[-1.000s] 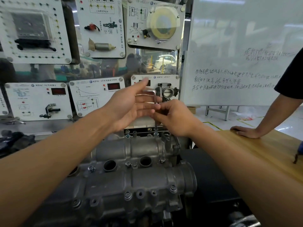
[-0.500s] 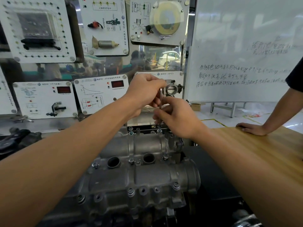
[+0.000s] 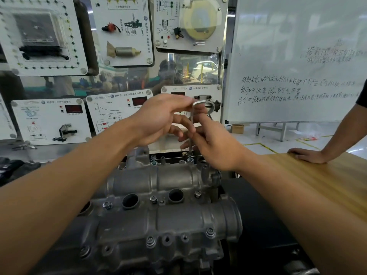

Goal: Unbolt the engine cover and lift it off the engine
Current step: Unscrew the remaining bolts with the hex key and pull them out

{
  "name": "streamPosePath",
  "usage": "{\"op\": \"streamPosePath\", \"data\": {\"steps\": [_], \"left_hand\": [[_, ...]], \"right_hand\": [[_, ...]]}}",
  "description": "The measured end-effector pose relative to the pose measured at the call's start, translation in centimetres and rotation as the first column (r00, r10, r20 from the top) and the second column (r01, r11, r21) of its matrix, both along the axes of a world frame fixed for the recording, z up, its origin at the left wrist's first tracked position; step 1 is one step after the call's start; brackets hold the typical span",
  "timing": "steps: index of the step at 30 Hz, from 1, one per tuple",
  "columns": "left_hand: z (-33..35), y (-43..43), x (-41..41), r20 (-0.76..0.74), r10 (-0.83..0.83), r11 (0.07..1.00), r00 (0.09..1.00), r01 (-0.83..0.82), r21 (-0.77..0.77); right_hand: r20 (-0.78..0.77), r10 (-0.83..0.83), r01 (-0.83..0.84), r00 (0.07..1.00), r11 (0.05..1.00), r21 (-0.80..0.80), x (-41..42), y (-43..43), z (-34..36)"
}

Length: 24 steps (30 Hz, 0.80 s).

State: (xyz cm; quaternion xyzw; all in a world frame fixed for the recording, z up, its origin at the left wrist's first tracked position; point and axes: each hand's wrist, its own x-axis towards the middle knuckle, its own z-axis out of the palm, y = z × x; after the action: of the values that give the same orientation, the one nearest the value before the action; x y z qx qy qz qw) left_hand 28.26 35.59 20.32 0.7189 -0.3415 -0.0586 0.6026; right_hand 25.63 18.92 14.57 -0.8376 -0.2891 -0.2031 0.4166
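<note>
Loosened from fist to pinch: left hand (image 3: 158, 118) on bent silver hex key (image 3: 193, 114); right hand (image 3: 216, 145) pinching shaft above 12 o'clock small steel bolt (image 3: 190, 160).

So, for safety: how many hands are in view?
3: left hand on the hex key's bend, right hand on its shaft, a bystander's hand resting on the table.

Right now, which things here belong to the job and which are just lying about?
In the job: engine cover, bolts, hex key, left hand, right hand.
Lying about: whiteboard, wall panels, wooden table, another person's hand.
</note>
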Motion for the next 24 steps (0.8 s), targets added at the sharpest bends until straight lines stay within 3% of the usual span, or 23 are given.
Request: {"op": "streamPosePath", "data": {"steps": [4,8,12,16,21,24], "left_hand": [[-0.2,0.3,-0.1,0.308,-0.024,0.981,0.951,-0.037,0.188],[-0.7,-0.8,0.1,0.440,0.147,0.962,0.886,-0.231,0.145],[-1.7,-1.6,0.3,0.459,0.320,0.938,0.828,-0.345,-0.032],[-3.6,-2.0,0.1,0.361,0.377,0.923,0.853,-0.317,-0.216],[-4.1,-0.4,0.6,0.279,0.160,0.982,0.947,-0.123,-0.144],[-4.1,-0.2,0.7,0.319,0.187,0.979,0.929,-0.150,-0.138]], "right_hand": [[-0.015,0.064,-0.062,0.998,0.993,0.104,-0.1,-0.3,-0.7],[-0.078,0.017,0.003,0.997,0.969,0.249,0.2,-0.3,-1.1],[-0.056,-0.074,0.089,0.996,0.930,0.355,0.1,-0.3,-1.4],[-0.039,-0.097,0.104,0.995,0.904,0.415,0.2,0.0,-1.8],[-0.048,-0.012,0.027,0.999,0.941,0.337,0.6,-0.1,-1.9],[-0.040,0.008,0.002,0.999,0.970,0.242,0.8,-0.2,-1.8]]}}
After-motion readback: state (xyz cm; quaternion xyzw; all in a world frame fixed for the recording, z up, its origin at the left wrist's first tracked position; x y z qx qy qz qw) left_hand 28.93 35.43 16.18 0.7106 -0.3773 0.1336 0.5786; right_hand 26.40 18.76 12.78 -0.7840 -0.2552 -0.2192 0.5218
